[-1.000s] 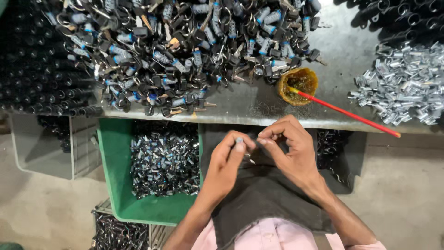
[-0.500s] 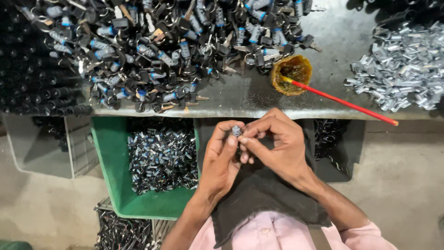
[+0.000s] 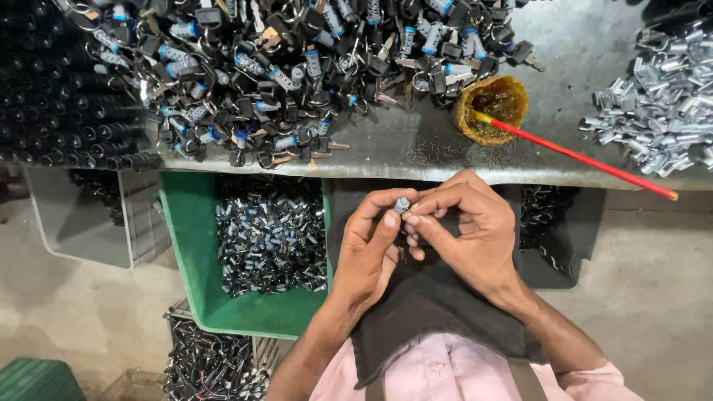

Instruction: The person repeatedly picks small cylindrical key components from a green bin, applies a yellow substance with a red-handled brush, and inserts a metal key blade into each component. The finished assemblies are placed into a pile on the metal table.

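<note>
Both hands meet just below the metal bench edge, pinching one small lock cylinder between them. The left hand grips it from the side, the right hand closes fingertips on it; its long axis points up toward the bench.

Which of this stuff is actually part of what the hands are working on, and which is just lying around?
In hand: small metal cylinder, pinched between left hand and right hand.

Lying about: key pile, amber pot, red stick, silver parts, green bin, black tubes.
</note>
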